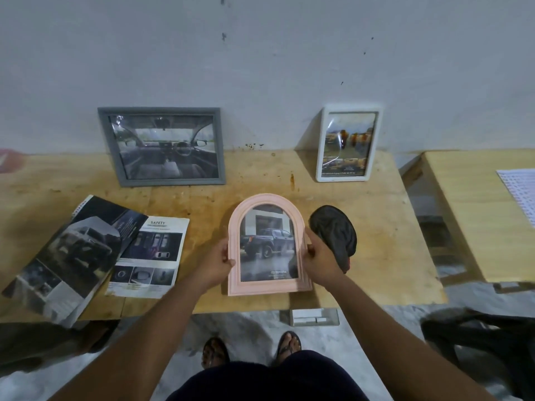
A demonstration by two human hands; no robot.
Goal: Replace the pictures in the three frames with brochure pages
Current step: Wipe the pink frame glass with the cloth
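Nearest, at 6 o'clock, feet in sandals [215,353] stand on a pale floor. A small white box [307,316] sits just under the front edge of the table [382,227].

Both arms reach up to this wooden table. The left hand [222,264] grips the left side of a pink arched frame [262,287], thumb curled over its front rim. The right hand [318,263] grasps the right side the same way. The frame faces the camera at centre, near the table's front edge, and shows a pickup truck with a Toyota logo. Whether its foot rests on the wood cannot be told.

At 3 o'clock from it, just behind the right hand, is a dark cloth [333,233]. At 9 o'clock a loose page [150,256] headed SAFETY lies flat. Past it, at 8 o'clock, an open brochure [60,256] overhangs the table edge.

Farther back, two frames lean against the wall [260,68]. A grey frame [162,110] at 11 o'clock shows a car interior, and a white frame [320,146] at 1 o'clock holds a colourful page.

Far out at 3 o'clock stands a second table [469,221] with a printed sheet [521,192].
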